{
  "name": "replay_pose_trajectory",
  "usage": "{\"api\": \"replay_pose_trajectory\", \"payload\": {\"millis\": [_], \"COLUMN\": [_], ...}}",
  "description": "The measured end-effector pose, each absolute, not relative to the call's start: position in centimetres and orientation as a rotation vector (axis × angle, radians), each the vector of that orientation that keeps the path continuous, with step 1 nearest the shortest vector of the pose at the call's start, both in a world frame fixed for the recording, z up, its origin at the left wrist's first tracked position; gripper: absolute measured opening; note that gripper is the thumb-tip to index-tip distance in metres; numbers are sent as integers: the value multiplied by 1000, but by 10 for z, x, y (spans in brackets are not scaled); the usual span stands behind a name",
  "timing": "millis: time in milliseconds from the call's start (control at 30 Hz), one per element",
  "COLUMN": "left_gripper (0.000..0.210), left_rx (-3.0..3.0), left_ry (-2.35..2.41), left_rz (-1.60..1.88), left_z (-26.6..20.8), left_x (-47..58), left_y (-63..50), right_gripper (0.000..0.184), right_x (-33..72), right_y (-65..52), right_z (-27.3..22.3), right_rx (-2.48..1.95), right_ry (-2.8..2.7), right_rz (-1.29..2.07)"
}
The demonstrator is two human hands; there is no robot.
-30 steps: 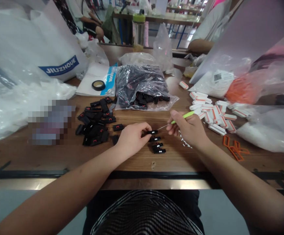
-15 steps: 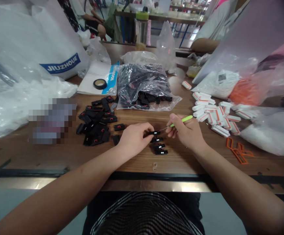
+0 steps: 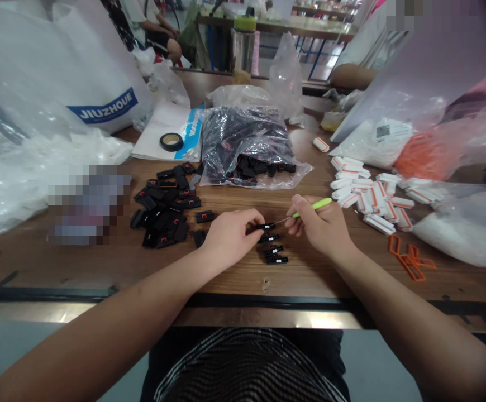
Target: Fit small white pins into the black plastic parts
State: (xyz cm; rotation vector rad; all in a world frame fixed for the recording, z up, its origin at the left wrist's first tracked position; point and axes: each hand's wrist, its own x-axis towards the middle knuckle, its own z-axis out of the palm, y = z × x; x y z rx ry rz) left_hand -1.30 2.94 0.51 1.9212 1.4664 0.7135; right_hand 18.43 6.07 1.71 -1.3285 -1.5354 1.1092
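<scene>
My left hand (image 3: 233, 233) is closed, thumb and fingers pinching a small black connector housing (image 3: 267, 226) that has white dots on its face. In my right hand (image 3: 316, 223) is a thin metal pick with a yellow-green handle (image 3: 315, 207); its tip reaches the face of that housing. Just below, several similar black housings (image 3: 276, 260) with white dots lie in a short column on the wood. Left of my left hand spreads a pile of black connector housings (image 3: 163, 215), some with red parts.
A clear bag of black parts (image 3: 247, 139) lies behind my hands. White and orange pieces (image 3: 371, 195) are heaped at right, near orange frames (image 3: 410, 259). Black tape (image 3: 171, 142) rests on a booklet (image 3: 155, 125). A bottle (image 3: 243, 50) stands at the back. Large bags (image 3: 100, 67) flank the table (image 3: 226, 287).
The whole view has shifted very slightly. Both hands keep the same grip, and the pick stays at the black housing.
</scene>
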Motion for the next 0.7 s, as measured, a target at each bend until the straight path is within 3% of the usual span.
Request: {"api": "replay_pose_trajectory", "payload": {"millis": [467, 700], "left_gripper": [10, 11], "left_rx": [1911, 1900], "left_ry": [1457, 1451], "left_rz": [705, 710], "left_z": [3, 2], "left_x": [-13, -13], "left_y": [31, 31], "right_gripper": [47, 46], "right_x": [184, 184], "right_y": [61, 57], "right_z": [16, 18], "right_rx": [-1328, -1277], "right_ry": [-1646, -1446], "right_rz": [1070, 1108]}}
